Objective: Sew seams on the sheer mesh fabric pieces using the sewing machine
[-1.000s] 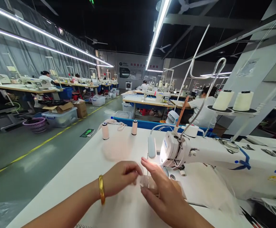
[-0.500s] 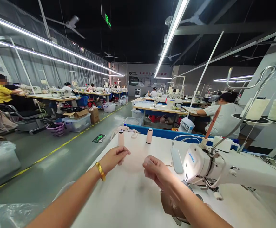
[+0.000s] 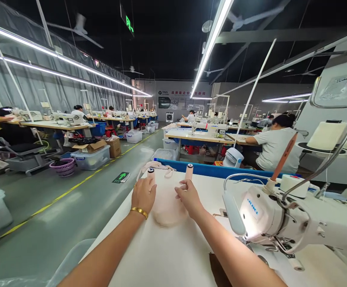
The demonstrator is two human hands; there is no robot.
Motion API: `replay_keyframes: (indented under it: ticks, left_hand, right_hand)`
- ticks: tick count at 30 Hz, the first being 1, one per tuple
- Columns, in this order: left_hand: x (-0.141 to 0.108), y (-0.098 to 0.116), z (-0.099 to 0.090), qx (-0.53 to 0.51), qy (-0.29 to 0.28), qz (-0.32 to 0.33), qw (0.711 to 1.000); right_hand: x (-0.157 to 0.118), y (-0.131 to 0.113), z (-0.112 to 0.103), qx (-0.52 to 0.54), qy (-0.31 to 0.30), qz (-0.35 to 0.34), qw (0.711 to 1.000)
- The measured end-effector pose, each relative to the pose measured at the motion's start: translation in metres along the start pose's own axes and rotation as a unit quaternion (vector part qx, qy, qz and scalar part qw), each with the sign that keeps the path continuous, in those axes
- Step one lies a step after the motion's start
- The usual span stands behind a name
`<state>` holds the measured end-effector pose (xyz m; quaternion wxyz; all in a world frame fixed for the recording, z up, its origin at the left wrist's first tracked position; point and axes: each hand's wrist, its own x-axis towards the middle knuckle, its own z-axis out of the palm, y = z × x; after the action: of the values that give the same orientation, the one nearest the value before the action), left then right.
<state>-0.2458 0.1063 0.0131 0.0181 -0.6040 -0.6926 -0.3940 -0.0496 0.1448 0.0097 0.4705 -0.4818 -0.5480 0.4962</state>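
Two bare hands have moved off from beside the sewing machine [image 3: 255, 211] and now reach forward over the white table [image 3: 161, 259], which suggests the work has passed to the pale, cloth-like piece [image 3: 169, 209] lying between them. From the head view, the left hand [image 3: 144, 194] sits palm down near one thread spool [image 3: 151, 173], fingers held together, tips hidden. Near the other spool [image 3: 189, 171], the right hand [image 3: 188, 199] bends inward, fingers curled, though I cannot tell whether they pinch anything.
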Motion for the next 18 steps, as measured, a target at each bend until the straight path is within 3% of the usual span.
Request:
replay_keyframes:
  ticks: [2, 6, 11, 14, 18]
  left_hand:
    - [-0.004, 0.003, -0.005, 0.001, -0.016, 0.065, 0.998]
    - [-0.014, 0.01, -0.01, 0.006, -0.109, 0.192, 0.975]
    - [-0.017, 0.007, 0.002, 0.063, -0.18, 0.207, 0.96]
    - [-0.018, 0.005, 0.007, 0.08, -0.203, 0.203, 0.955]
    - [-0.015, -0.005, 0.018, 0.097, -0.207, 0.23, 0.946]
  right_hand:
    - [0.0, 0.003, 0.0, -0.011, 0.004, -0.002, 1.0]
    - [0.002, 0.007, -0.002, -0.034, 0.014, -0.009, 0.999]
    - [0.001, 0.01, -0.011, -0.076, 0.021, -0.013, 0.997]
    - [-0.023, 0.01, -0.031, -0.121, 0.036, -0.033, 0.991]
    - [-0.088, 0.014, -0.079, -0.194, 0.048, -0.088, 0.976]
